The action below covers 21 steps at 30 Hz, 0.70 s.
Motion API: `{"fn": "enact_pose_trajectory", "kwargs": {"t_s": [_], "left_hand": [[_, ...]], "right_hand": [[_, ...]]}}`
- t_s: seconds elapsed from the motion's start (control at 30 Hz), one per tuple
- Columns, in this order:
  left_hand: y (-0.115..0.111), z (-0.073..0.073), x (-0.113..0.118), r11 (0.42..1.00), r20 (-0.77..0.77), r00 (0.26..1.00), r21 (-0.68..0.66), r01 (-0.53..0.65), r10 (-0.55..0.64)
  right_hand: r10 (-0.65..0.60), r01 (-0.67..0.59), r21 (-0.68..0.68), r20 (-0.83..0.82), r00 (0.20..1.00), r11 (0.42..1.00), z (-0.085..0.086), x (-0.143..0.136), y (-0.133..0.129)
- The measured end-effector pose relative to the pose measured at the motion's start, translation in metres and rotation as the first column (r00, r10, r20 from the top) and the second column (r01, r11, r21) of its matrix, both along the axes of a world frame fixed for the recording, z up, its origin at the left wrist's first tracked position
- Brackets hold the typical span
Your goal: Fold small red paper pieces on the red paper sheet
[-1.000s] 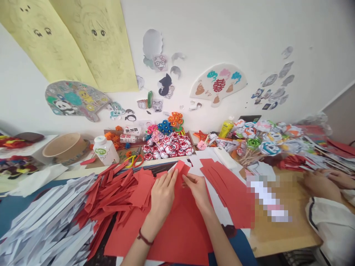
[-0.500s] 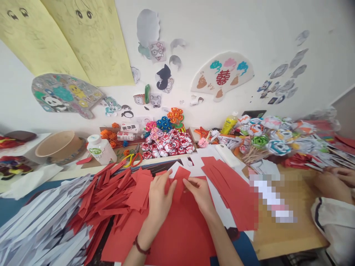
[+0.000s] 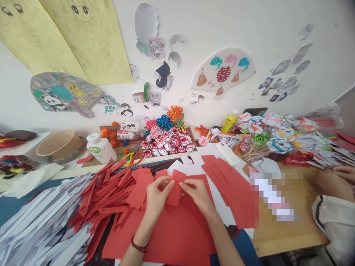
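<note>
Between my two hands is a small folded piece of red paper (image 3: 175,188), lifted slightly over a large red sheet (image 3: 177,232). My left hand (image 3: 156,195) pinches its left edge, thumb on top. My right hand (image 3: 197,193) pinches the right edge. A red cord bracelet sits on my left wrist. Left of my hands lies a heap of red paper strips (image 3: 116,192), and further left a heap of white strips (image 3: 47,225).
More red sheets (image 3: 230,188) lie to the right. Behind are paper flower balls (image 3: 169,142), scissors (image 3: 133,158), a white glue bottle (image 3: 101,147), a yellow bottle (image 3: 229,121), a paper bowl (image 3: 59,146). Another person's hands (image 3: 332,179) work at the far right.
My hands have folded the red piece down and drawn it toward me, off the table. The view has tilted slightly downward.
</note>
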<state>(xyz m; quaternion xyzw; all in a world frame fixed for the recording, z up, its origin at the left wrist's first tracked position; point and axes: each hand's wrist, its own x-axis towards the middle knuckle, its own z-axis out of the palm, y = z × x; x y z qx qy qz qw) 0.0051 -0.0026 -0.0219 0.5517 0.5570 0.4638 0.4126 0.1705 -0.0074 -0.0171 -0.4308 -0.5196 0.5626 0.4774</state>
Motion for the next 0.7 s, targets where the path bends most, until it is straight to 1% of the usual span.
{"fn": "enact_pose_trajectory", "kwargs": {"t_s": [0.17,0.27,0.43,0.53,0.63,0.7], "left_hand": [[0.0,-0.001,0.0,1.0,-0.001,1.0,-0.005,-0.005,0.005],[0.001,-0.002,-0.001,1.0,-0.01,1.0,0.002,0.012,-0.012],[0.002,0.0,-0.006,0.999,0.018,0.999,0.02,0.037,-0.037],[0.003,0.003,-0.011,0.998,-0.025,0.999,0.046,0.041,-0.04],[0.005,0.007,-0.015,0.993,-0.09,0.991,0.057,0.1,-0.094],[0.005,0.009,-0.016,0.992,-0.13,0.987,0.074,0.105,-0.095]], "right_hand": [[-0.001,0.001,0.007,0.025,1.0,1.0,0.0,0.0,0.0],[-0.01,0.01,0.001,0.024,1.0,1.0,-0.001,0.001,0.0],[0.066,-0.066,-0.02,0.011,0.998,0.998,-0.001,0.002,-0.002],[0.094,-0.094,-0.028,0.02,0.995,0.995,-0.003,0.001,-0.002],[0.108,-0.107,-0.033,0.039,0.993,0.994,-0.005,0.001,-0.002],[0.142,-0.14,-0.039,0.051,0.989,0.989,-0.006,0.0,-0.002]]}}
